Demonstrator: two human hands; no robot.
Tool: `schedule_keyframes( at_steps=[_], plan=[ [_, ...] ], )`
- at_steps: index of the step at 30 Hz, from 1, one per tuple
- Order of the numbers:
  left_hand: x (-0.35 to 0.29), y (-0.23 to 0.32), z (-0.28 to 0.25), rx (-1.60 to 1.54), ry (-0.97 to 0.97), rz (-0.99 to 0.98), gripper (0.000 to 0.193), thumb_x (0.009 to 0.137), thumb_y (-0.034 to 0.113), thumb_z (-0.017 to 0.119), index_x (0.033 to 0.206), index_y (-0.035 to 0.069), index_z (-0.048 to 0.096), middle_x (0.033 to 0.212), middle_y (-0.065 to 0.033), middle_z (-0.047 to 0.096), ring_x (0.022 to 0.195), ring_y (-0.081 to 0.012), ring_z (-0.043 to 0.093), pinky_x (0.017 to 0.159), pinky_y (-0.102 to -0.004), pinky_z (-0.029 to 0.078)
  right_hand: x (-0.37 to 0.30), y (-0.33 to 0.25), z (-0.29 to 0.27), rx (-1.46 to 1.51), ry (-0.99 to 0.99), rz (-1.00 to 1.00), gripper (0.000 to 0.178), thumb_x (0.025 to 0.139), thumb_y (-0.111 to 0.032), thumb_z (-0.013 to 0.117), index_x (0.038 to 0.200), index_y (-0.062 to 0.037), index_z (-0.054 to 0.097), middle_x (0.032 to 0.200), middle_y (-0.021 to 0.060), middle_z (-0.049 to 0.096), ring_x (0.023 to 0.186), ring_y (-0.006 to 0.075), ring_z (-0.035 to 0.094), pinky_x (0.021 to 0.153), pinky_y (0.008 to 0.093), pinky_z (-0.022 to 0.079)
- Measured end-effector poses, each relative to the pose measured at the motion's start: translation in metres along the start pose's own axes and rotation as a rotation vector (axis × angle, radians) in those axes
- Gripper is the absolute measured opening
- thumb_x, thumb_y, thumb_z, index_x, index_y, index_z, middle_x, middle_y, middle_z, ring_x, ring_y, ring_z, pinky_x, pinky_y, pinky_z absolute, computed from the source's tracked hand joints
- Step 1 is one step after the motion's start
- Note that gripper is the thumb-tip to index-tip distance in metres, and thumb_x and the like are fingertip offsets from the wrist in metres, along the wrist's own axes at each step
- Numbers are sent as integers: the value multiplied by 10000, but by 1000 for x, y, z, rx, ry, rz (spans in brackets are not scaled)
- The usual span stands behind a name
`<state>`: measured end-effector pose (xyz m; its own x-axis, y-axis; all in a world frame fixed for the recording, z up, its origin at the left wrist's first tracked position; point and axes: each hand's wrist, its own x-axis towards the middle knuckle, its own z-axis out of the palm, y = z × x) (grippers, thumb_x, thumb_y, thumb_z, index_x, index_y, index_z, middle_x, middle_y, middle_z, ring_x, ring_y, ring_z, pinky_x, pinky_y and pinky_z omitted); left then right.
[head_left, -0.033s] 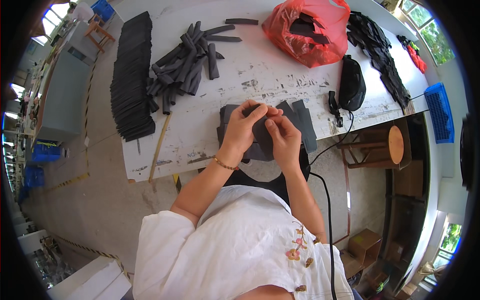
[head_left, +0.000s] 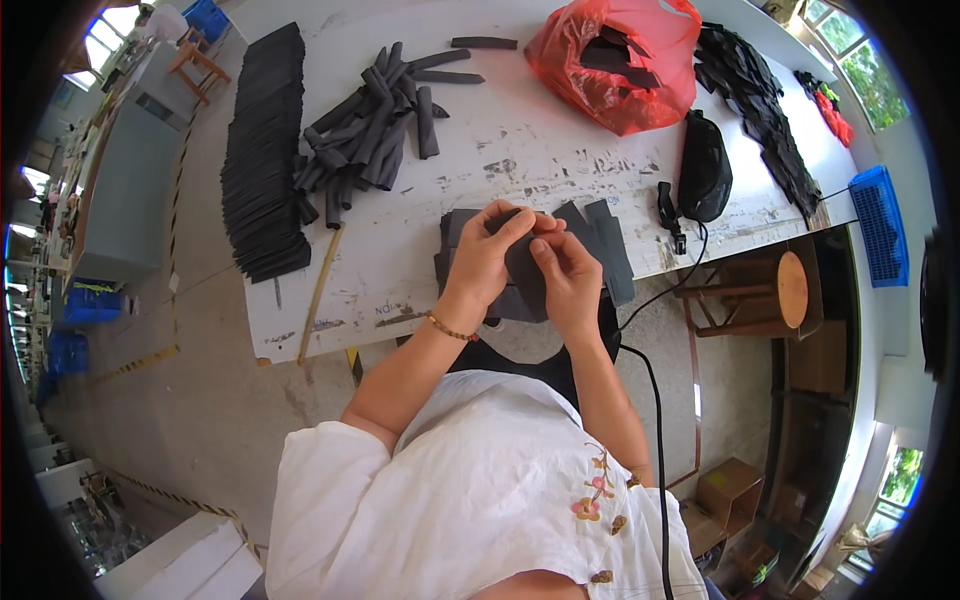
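Note:
Both hands are together over the table's near edge, pinching one dark fabric piece (head_left: 525, 268) between them. My left hand (head_left: 487, 255) grips its upper left part with thumb and fingers. On the other side my right hand (head_left: 570, 275) pinches its right edge. Below and behind the hands lie several flat dark grey fabric pieces (head_left: 607, 245), partly hidden by the fingers. Farther left is a heap of rolled dark fabric tubes (head_left: 375, 130). Beside it stretches a long row of stacked black pieces (head_left: 265, 150).
A red plastic bag (head_left: 620, 95) with dark pieces stands at the back. Right of it are a black pouch (head_left: 704, 170) with a cable, and a long strip of black pieces (head_left: 760, 110). The worn white table (head_left: 480, 185) ends just before me; a wooden stool (head_left: 792, 290) stands at right.

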<state>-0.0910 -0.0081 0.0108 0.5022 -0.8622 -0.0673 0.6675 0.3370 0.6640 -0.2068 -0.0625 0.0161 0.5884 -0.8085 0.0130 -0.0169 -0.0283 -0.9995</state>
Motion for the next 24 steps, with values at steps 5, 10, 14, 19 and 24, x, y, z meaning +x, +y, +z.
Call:
schedule_keyframes(
  at_steps=[5,10,14,19,24],
  plan=[
    [-2,-2,-2,0,10,-6,107,904,86,642,869,9,577,891,-151,684,929,-268,674,870,-370,532,-1,2,3,27,-6,3,123,935,-101,618,931,21,632,817,-19,614,757,43,516,685,201,432],
    [-2,-1,-4,-16,18,-16,95,899,76,640,871,7,581,888,-157,683,927,-269,672,870,-374,532,0,3,3,13,-10,24,114,937,-94,614,923,19,631,811,-21,611,755,39,513,682,197,429],
    [2,5,-9,-110,72,-14,79,893,54,635,864,6,580,889,-169,682,913,-285,673,884,-409,532,5,-5,4,-48,-41,-12,157,940,-135,623,969,18,643,805,-2,624,742,48,528,677,207,442],
    [15,24,-26,-209,155,146,76,894,38,623,845,10,572,895,-187,681,908,-313,672,935,-464,515,4,-6,-14,-92,-73,25,227,952,-187,615,1011,29,653,867,27,659,796,68,583,728,208,466],
    [20,26,-33,-213,197,191,76,899,41,621,852,5,573,913,-192,678,920,-320,669,958,-465,503,1,1,-15,-242,-155,141,171,934,-130,620,971,34,652,761,40,652,715,85,608,677,234,500]
  ],
)
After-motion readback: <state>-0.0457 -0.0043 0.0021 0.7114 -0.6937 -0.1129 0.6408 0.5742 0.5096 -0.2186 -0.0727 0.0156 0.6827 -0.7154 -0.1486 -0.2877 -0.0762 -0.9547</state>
